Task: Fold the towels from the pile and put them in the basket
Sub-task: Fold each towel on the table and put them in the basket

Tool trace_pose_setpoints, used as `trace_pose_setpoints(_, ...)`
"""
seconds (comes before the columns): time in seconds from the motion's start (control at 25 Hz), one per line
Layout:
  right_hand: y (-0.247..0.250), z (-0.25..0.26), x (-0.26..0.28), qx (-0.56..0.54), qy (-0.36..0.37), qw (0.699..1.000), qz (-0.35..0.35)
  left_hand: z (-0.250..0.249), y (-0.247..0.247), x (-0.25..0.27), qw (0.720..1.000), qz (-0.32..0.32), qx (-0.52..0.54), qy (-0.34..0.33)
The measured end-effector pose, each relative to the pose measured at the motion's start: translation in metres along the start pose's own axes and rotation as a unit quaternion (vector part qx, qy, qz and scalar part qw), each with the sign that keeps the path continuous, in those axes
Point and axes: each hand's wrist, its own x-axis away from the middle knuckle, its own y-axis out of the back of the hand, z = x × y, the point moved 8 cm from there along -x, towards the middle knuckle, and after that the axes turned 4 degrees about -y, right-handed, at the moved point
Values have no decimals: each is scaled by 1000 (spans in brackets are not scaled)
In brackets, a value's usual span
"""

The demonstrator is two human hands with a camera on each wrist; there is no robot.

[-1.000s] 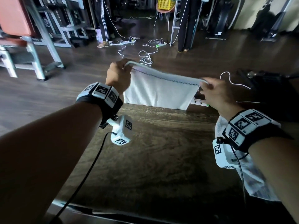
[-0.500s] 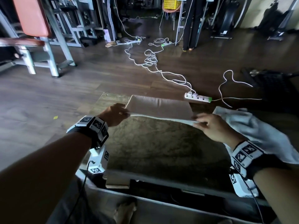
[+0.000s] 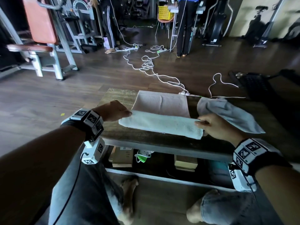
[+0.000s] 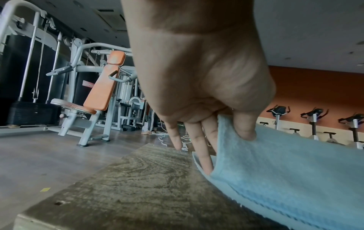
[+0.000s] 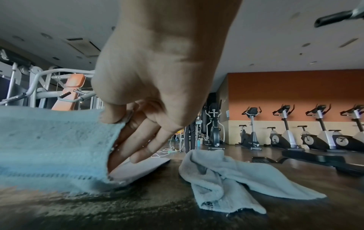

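Observation:
A pale towel [image 3: 160, 117] lies on the low wooden table [image 3: 118, 98], its near part doubled over into a thick band. My left hand [image 3: 116, 111] pinches the band's left end, thumb on top and fingers under the cloth [image 4: 275, 171]. At the right end, my right hand [image 3: 214, 125] pinches the towel [image 5: 55, 147] the same way. A second, crumpled grey towel [image 3: 227, 114] lies on the table to the right, also seen in the right wrist view [image 5: 226, 179]. No basket for the towels is in view.
White cables and a power strip [image 3: 186, 93] run across the wood floor beyond the table. A weight machine with an orange pad [image 3: 40, 26] stands at far left. Two people stand at the back near a yellow crate [image 3: 165, 13]. Boxes sit under the table.
The towel was held up in the air, then laid flat on the table. Both hands have since pulled its near edge toward me, doubling it over.

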Motion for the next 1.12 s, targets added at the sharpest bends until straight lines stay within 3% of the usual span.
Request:
trace_pose_setpoints(0.24,10,25,53,-5,-32,998,49,-31,8,52,999,28,18,6)
trace_pose_setpoints(0.44,9,32,69,14,-10,999,36,-38,2,64,998,62,0,8)
trace_pose_setpoints(0.72,19,15,40,-10,-12,999,-41,-22,6,40,985,-88,147,-11)
trace_pose_setpoints(0.96,25,-17,-14,-75,-62,990,-100,-3,6,-11,978,-151,142,-10)
trace_pose_setpoints(1.12,33,-32,-61,-40,-80,986,-143,12,6,-62,973,-186,135,11)
